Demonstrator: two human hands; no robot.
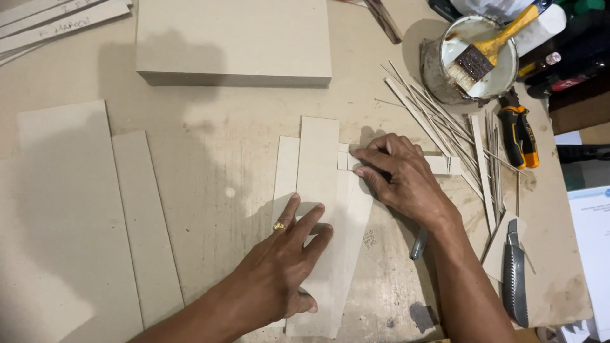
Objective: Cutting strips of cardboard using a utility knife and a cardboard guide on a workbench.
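The near ends of the long grey cardboard strips (321, 190) are hidden under the left hand (279, 270), and the right hand (403, 178) covers part of a short cardboard strip (445, 165) lying crosswise, so how these pieces join cannot be made out. The strips lie flat at the middle of the brown worktop (210, 146), running near to far. The left hand's fingers are spread flat, pressing the strips down; the right hand's fingers are pressed together, tips touching the crosswise piece at the strips' right edge. A grey utility knife (515, 273) lies near right.
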